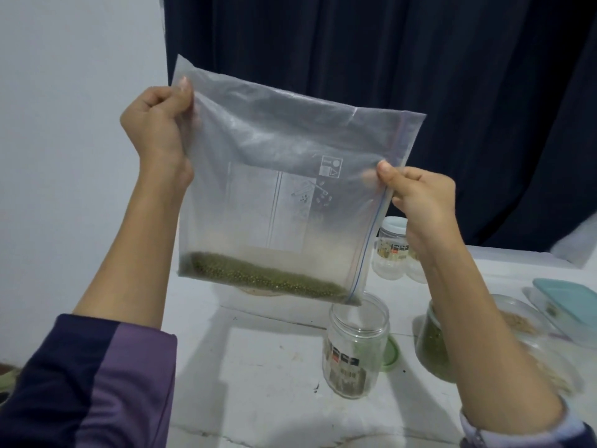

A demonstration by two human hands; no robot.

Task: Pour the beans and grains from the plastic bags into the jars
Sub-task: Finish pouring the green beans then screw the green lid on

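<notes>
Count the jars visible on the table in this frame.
3, maybe more. An open clear jar stands under the bag's lower corner. A jar of green beans shows behind the right forearm. A lidded jar stands farther back; another may hide behind the wrist.

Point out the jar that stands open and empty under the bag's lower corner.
It is the clear labelled jar nearest the camera, lidless, directly below the zip bag. The jar behind the right forearm holds green beans; the far one is capped.

dark curtain (387,59), white wall (64,92), teal-lidded container (568,295), green lid (392,354)
</notes>
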